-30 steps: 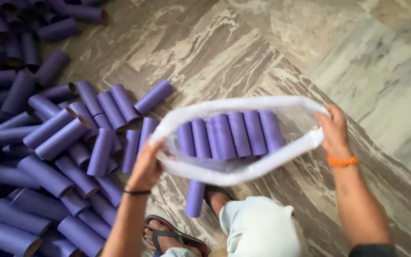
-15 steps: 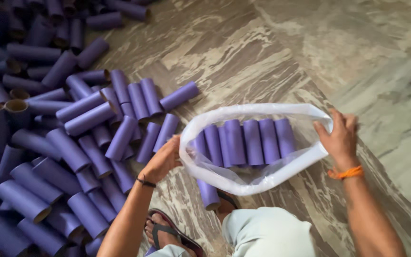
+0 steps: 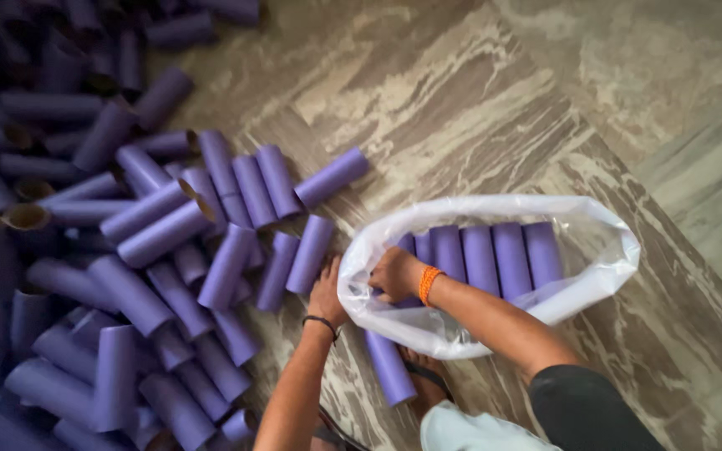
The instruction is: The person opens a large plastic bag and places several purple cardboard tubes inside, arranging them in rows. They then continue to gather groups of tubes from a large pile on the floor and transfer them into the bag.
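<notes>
Right hand [image 3: 394, 274] gripping thin clear plastic bag [image 3: 603, 267] rim | left hand [image 3: 327, 294] grip unclear | matte purple tubes [image 3: 495, 259] inside

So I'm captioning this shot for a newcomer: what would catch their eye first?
The heap of purple tubes covering the marble floor on the left. Then the white plastic bag at centre right, holding a neat row of tubes, with the right hand reaching inside and the left hand at its edge.

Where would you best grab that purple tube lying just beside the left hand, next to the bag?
Probably around the middle of the purple tube, coming down from above. It lies flat on the floor, its rounded side up and bare. The left hand is right beside its near end; a neighbouring tube crowds its left side.
</notes>
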